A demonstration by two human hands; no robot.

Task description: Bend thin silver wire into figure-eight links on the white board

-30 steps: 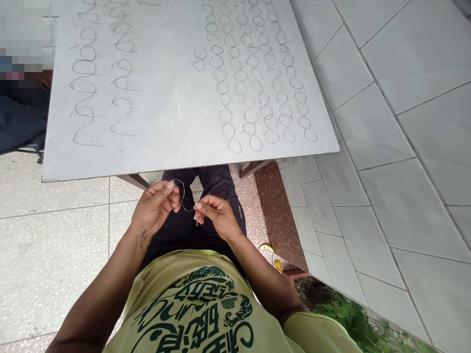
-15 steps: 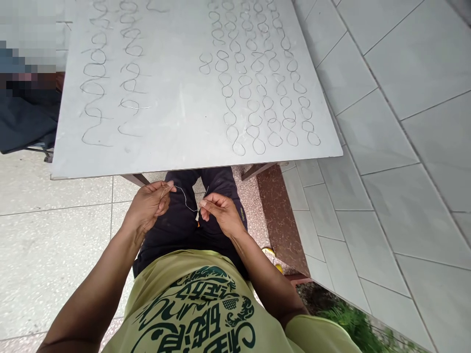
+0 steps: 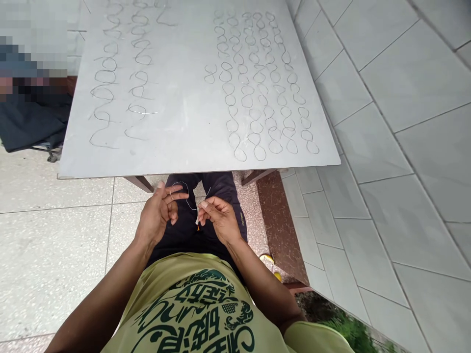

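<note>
Tabletop (image 3: 184, 127) bare down its middle, wire loops (image 3: 110, 83) crowding left, wire figure-eights (image 3: 257, 88) crowding right, legs (image 3: 142, 182) beneath near edge, open floor (image 3: 55, 245) left.

The left hand (image 3: 158, 215) has loosened its grip, fingers spread beside the wire (image 3: 186, 193)

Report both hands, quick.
Left hand: open, fingertips touching the wire.
Right hand: shut, pinching the wire.
</note>
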